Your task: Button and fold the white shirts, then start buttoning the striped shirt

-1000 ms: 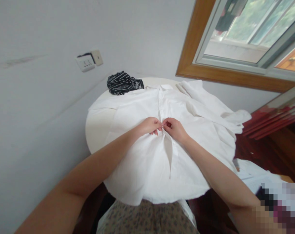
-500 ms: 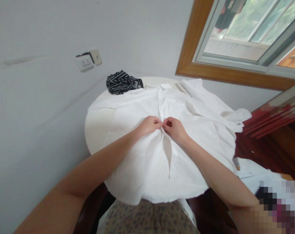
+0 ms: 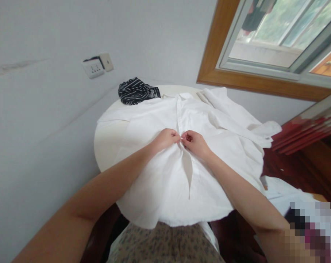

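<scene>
A white shirt (image 3: 154, 182) lies spread over a round table, its collar at the far side and its hem hanging over the near edge. At the front opening, my left hand (image 3: 168, 138) pinches the fabric edge. Close beside it, my right hand (image 3: 194, 141) also pinches the placket, the fingertips of both hands nearly meeting. Below the hands the two front panels part in a narrow gap. Any button between the fingers is too small or hidden to make out.
The round white table (image 3: 106, 146) stands against the wall. A bundled black-and-white striped cloth (image 3: 138, 91) sits at its far left edge. Wall sockets (image 3: 93, 68) are behind it. To the right are a wood-framed window (image 3: 209, 69), a red-patterned curtain (image 3: 296, 131) and more pale cloth (image 3: 283, 191).
Both hands stay at the same spot on the shirt front, with the fingertips now slightly further apart. The view has shifted a little.
</scene>
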The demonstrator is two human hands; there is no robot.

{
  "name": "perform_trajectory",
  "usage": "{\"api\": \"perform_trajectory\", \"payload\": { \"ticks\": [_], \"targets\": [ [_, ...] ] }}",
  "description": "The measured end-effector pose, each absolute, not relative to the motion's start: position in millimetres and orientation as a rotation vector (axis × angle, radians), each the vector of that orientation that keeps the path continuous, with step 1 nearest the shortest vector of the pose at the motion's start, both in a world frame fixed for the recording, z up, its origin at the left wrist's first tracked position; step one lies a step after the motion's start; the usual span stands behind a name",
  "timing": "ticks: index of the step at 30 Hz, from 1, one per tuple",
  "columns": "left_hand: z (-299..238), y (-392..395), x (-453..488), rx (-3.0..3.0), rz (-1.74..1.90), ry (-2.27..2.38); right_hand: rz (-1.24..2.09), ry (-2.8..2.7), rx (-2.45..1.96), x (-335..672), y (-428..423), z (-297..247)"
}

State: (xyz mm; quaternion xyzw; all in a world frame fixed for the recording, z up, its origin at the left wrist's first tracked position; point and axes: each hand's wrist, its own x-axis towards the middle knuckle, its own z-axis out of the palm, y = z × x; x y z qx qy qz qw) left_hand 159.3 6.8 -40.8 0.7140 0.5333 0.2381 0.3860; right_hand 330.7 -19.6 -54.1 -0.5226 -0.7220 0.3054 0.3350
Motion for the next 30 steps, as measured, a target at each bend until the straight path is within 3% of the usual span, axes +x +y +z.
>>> {"api": "perform_trajectory", "payload": {
  "ticks": [7, 21, 30],
  "targets": [
    [-41, 7, 159, 1.791, 0.604, 1.359, 1.080, -1.807, -1.248, 336, -22, -48],
    [-34, 3, 166, 1.407, 0.625, 1.259, 1.125, -1.699, -1.356, 336, -21, -48],
    [-33, 5, 164, 1.404, 0.660, 1.234, 1.475, -1.392, -1.286, 335, -25, -41]
  ]
}}
